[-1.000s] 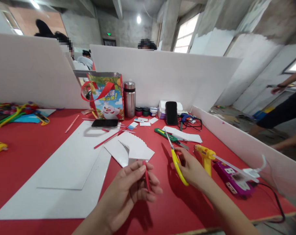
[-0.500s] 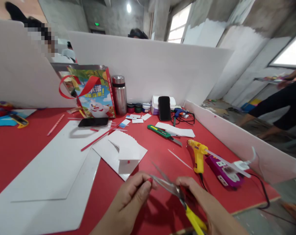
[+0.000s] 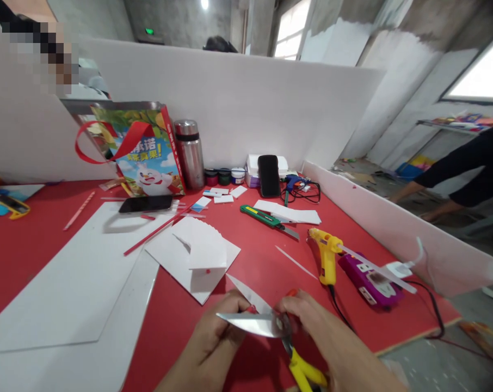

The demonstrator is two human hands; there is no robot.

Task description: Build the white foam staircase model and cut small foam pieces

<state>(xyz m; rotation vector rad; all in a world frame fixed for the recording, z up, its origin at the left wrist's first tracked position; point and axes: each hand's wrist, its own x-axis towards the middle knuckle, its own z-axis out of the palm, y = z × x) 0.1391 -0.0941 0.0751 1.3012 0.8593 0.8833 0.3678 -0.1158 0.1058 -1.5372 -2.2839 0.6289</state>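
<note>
So, looking down at a red-topped table (image 3: 257, 253) with both hands busy near the front edge. Got a slim red stick (image 3: 252, 309) pinched in the fingers of the left hand (image 3: 217, 343), mostly hidden, just the end peeking out. Got the fingers of the right hand (image 3: 318, 321) wrapped round metal scissors with yellow handles (image 3: 254, 325), blades spread wide and framing that red end. Can't tell from this angle whether touching it or not. Also spotting a dab of red by the right fingers, too tucked in to make out. Just past the blades, seeing a white card square (image 3: 201, 294) under a fanned, partly folded stack of white paper (image 3: 209, 247). Over to the left, got big overlapping white sheets (image 3: 79, 283), plus a long thin red stick (image 3: 152, 234) lying across near a flat black phone (image 3: 146, 203). Towards the right, spotting a green box cutter (image 3: 260, 216) with blade out, a yellow glue gun (image 3: 326, 256) and, just beside it, a purple box (image 3: 367, 288). Along the back, by a white partition (image 3: 238, 109), got a colourful printed bag with red handles (image 3: 144, 152), a steel flask (image 3: 191, 158) right next to it, small paint jars (image 3: 225, 177) and a dark handset-like thing (image 3: 268, 175) propped upright.
</note>
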